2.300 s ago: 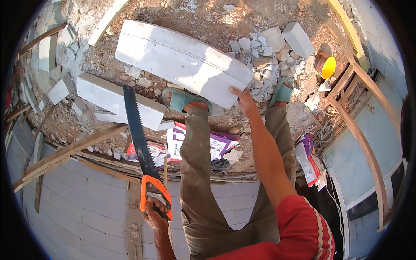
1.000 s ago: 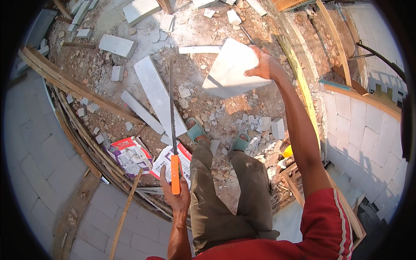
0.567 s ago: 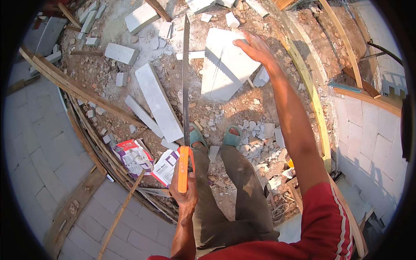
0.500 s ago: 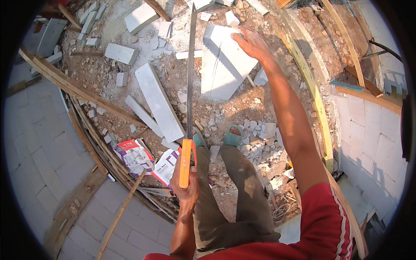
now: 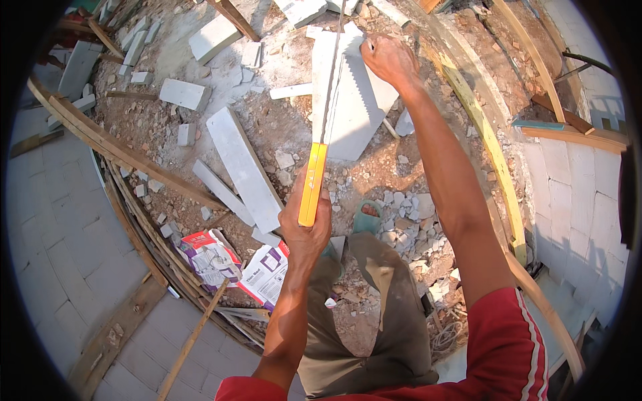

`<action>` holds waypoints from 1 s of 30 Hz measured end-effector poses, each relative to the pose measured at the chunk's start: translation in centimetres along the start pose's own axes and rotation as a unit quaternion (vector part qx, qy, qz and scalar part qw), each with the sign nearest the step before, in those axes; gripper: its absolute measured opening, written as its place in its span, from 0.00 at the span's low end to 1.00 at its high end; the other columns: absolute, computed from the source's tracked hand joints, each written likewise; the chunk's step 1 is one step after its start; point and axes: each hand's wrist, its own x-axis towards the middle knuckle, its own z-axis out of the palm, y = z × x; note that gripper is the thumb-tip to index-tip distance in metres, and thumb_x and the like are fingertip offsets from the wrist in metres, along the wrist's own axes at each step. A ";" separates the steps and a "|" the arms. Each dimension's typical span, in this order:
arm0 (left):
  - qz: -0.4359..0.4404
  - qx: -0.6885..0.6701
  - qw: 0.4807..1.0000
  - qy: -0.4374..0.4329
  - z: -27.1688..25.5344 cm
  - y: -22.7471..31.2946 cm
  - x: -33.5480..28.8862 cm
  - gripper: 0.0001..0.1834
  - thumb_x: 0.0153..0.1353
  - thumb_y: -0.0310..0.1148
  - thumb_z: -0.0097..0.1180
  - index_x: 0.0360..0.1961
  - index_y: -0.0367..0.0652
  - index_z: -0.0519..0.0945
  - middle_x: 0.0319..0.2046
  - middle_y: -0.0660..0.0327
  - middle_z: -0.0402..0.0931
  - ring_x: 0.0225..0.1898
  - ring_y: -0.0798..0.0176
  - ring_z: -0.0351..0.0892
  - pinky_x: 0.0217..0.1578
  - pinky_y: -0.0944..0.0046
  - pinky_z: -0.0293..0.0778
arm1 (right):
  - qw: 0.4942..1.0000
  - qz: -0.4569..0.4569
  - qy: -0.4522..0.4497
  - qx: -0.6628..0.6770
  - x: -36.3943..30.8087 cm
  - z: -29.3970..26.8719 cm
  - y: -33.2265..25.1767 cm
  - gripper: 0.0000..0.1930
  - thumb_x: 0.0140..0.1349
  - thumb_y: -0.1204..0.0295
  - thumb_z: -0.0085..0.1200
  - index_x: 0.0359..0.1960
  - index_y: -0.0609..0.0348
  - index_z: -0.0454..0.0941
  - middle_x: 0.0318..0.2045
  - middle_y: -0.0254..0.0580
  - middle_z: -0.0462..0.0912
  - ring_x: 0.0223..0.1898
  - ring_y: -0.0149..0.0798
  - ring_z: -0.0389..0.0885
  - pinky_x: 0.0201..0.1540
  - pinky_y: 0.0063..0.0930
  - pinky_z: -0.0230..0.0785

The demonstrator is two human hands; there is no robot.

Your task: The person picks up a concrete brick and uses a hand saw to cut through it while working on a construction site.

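Note:
My left hand (image 5: 307, 220) is closed around the yellow-orange handle of a hand saw (image 5: 313, 184). The long thin blade points away from me over a pale grey-white building block (image 5: 354, 130), near its left side. From this angle I cannot tell whether the teeth touch the block. A jagged, toothed shadow falls across the block's top. At the block's far right edge, my right hand (image 5: 390, 59) grips it with curled fingers, the arm stretched forward.
Loose blocks, including a long one (image 5: 245, 170), and rubble lie around the dirt floor. A torn printed paper bag (image 5: 210, 257) rests at the left. Timber strips (image 5: 485, 150) run along both sides, beside block walls (image 5: 568, 200). My feet wear green slippers (image 5: 367, 217).
My left hand has moved forward and right, bringing the saw from beside the block to over it. My right hand has shifted slightly and its fingers are more curled at the block's edge.

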 end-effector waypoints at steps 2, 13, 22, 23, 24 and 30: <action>0.046 -0.003 0.999 0.013 0.4 -2.0 -0.1 0.25 0.61 0.24 0.54 0.61 0.33 0.71 0.37 0.53 0.81 0.32 0.67 0.80 0.35 0.68 0.75 | 1.000 0.012 -0.007 -0.007 -0.3 -0.2 -0.5 0.19 0.61 0.58 0.43 0.35 0.59 0.82 0.37 0.56 0.83 0.40 0.59 0.81 0.47 0.49 0.73; 0.110 -0.028 0.994 0.008 2.3 -7.4 -0.5 0.25 0.59 0.23 0.55 0.60 0.34 0.72 0.34 0.49 0.81 0.31 0.60 0.83 0.34 0.63 0.77 | 0.998 -0.023 0.060 -0.025 -0.5 0.7 0.4 0.23 0.60 0.56 0.42 0.32 0.64 0.82 0.34 0.61 0.83 0.40 0.62 0.81 0.47 0.48 0.74; 0.201 0.001 0.979 0.029 6.3 -12.1 -0.3 0.28 0.59 0.21 0.53 0.63 0.34 0.68 0.36 0.46 0.80 0.31 0.59 0.84 0.32 0.62 0.78 | 0.995 -0.006 0.085 -0.052 -0.5 1.0 -0.4 0.18 0.57 0.65 0.42 0.33 0.61 0.84 0.37 0.60 0.83 0.43 0.61 0.81 0.48 0.46 0.73; 0.160 -0.016 0.987 0.004 6.6 -12.9 -0.3 0.28 0.59 0.21 0.52 0.63 0.34 0.67 0.37 0.46 0.80 0.33 0.59 0.84 0.34 0.62 0.79 | 0.994 -0.010 0.097 -0.054 -0.5 1.5 -0.3 0.17 0.56 0.65 0.42 0.33 0.61 0.84 0.38 0.60 0.83 0.43 0.61 0.81 0.48 0.46 0.73; 0.189 -0.027 0.981 0.021 6.8 -13.3 0.0 0.28 0.60 0.21 0.52 0.63 0.34 0.67 0.36 0.46 0.80 0.33 0.58 0.84 0.34 0.62 0.79 | 0.991 -0.005 0.121 -0.049 -0.3 2.0 -0.4 0.17 0.56 0.65 0.42 0.32 0.62 0.84 0.37 0.61 0.82 0.43 0.62 0.81 0.48 0.46 0.73; 0.177 -0.108 0.978 0.031 8.2 -14.5 -1.1 0.26 0.60 0.22 0.52 0.62 0.34 0.68 0.33 0.43 0.78 0.32 0.52 0.83 0.34 0.59 0.77 | 0.983 -0.005 0.175 -0.064 1.7 2.9 1.1 0.20 0.58 0.61 0.42 0.33 0.64 0.83 0.36 0.62 0.83 0.42 0.61 0.82 0.47 0.48 0.72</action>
